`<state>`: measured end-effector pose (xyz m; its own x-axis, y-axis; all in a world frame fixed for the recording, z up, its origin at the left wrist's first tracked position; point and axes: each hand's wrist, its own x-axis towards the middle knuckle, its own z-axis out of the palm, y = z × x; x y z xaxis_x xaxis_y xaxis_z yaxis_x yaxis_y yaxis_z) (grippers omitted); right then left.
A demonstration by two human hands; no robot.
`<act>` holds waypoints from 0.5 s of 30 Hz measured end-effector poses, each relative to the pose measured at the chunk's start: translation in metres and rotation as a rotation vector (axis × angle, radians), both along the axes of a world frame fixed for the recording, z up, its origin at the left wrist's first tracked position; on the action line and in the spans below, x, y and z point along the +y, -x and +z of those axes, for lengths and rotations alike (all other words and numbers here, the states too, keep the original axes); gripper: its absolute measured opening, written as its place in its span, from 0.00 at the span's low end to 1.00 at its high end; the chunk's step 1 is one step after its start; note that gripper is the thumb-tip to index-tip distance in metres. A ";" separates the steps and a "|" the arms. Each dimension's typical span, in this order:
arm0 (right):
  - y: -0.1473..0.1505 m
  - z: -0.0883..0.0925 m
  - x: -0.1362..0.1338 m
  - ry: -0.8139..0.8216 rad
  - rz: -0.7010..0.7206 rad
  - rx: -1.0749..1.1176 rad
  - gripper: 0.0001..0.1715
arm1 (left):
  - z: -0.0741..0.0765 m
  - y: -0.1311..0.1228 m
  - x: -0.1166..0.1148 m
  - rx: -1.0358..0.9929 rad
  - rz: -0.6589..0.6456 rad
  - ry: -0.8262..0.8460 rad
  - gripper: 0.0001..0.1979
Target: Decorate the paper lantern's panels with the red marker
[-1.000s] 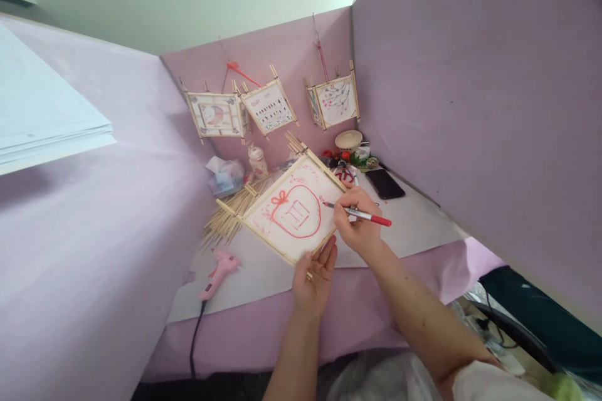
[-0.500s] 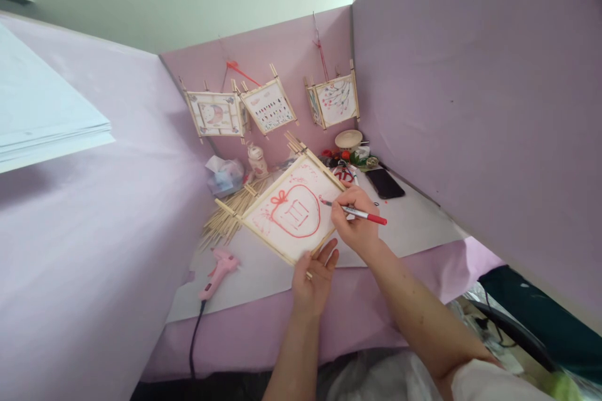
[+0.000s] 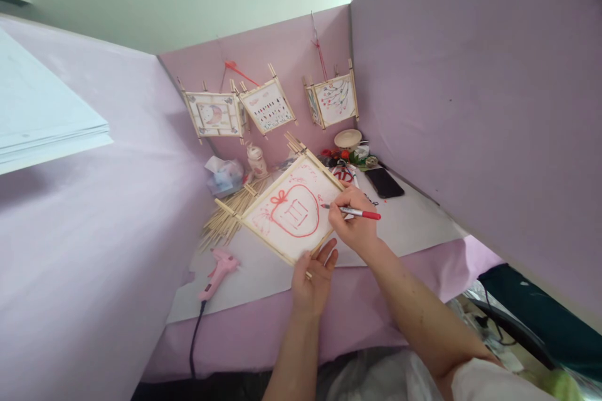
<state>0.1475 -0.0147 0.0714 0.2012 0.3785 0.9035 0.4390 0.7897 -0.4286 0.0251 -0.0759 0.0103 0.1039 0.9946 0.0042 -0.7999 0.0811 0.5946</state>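
A paper lantern [image 3: 298, 241] framed in thin wooden sticks is held tilted over the table. Its facing panel bears a red outline with a bow, a few strokes inside it and small red marks around. My left hand [image 3: 314, 279] grips the lantern's lower corner, thumb in front and fingers behind. In my right hand [image 3: 353, 219] is a red marker [image 3: 360, 212], pinched near its tip. That tip rests at or very close to the panel, right of the outline. The lantern's back sides are hidden.
A pink glue gun [image 3: 219, 272] with a dark cord lies left, below a pile of wooden sticks [image 3: 226, 219]. A black phone [image 3: 384, 182] lies right. Stick-framed lanterns [image 3: 336, 100] hang at the back. Tissues [image 3: 226, 175] and a pink figurine [image 3: 256, 160] stand behind. Lilac walls flank both sides.
My right hand and the marker have shifted slightly left and down across the panel. Small red marks at the panel's right have grown a little. The left hand and lantern stay in place.
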 end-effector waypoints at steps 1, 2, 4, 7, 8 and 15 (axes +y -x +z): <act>0.000 0.000 0.000 0.005 -0.001 0.004 0.08 | 0.000 0.000 0.000 0.004 0.000 -0.001 0.12; 0.000 0.000 0.001 0.010 -0.001 0.010 0.07 | 0.000 0.000 -0.001 0.005 0.000 -0.003 0.12; 0.000 -0.001 0.001 0.017 -0.001 0.025 0.07 | 0.000 0.000 -0.001 0.001 -0.005 -0.010 0.12; 0.000 0.000 0.002 0.017 0.003 0.033 0.06 | -0.001 0.000 -0.002 -0.011 -0.016 -0.019 0.11; -0.001 0.001 0.002 0.015 0.004 0.034 0.06 | -0.001 0.000 -0.002 -0.016 -0.020 -0.022 0.11; 0.000 0.001 0.002 0.015 0.006 0.039 0.06 | -0.001 0.001 0.000 -0.003 -0.025 -0.022 0.11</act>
<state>0.1476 -0.0131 0.0729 0.2339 0.3932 0.8892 0.4168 0.7857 -0.4571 0.0240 -0.0761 0.0096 0.1285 0.9914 0.0263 -0.7996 0.0879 0.5941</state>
